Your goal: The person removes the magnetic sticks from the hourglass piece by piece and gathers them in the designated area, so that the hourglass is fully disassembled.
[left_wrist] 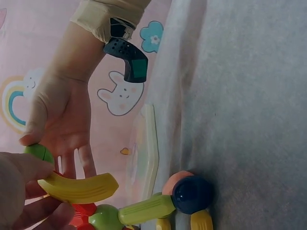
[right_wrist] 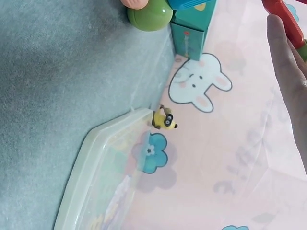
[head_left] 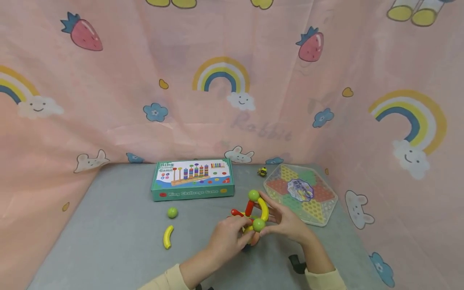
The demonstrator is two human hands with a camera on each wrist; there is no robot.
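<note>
A magnetic ball-and-rod toy stands on the table between the hands. Its upper green ball [head_left: 254, 195] joins a red rod [head_left: 249, 208] and a yellow curved rod [head_left: 264, 209], which runs down to a lower green ball [head_left: 259, 225]. My right hand [head_left: 290, 221] holds this loop, thumb at the lower ball, index finger by the upper one. With its fingertips, my left hand [head_left: 226, 237] pinches another yellow curved rod [left_wrist: 81, 188] just under the lower ball. Lower in the toy, a light green rod [left_wrist: 146, 209] meets a dark blue ball [left_wrist: 193, 194]; the hands partly hide the base.
A loose green ball [head_left: 172, 212] and a yellow curved rod [head_left: 168, 237] lie to the left. Behind stands a green Ring Challenge Game box [head_left: 192, 179]. A hexagonal clear-lidded game case [head_left: 319, 193] and a small yellow-and-black figure [head_left: 262, 172] are at the back right.
</note>
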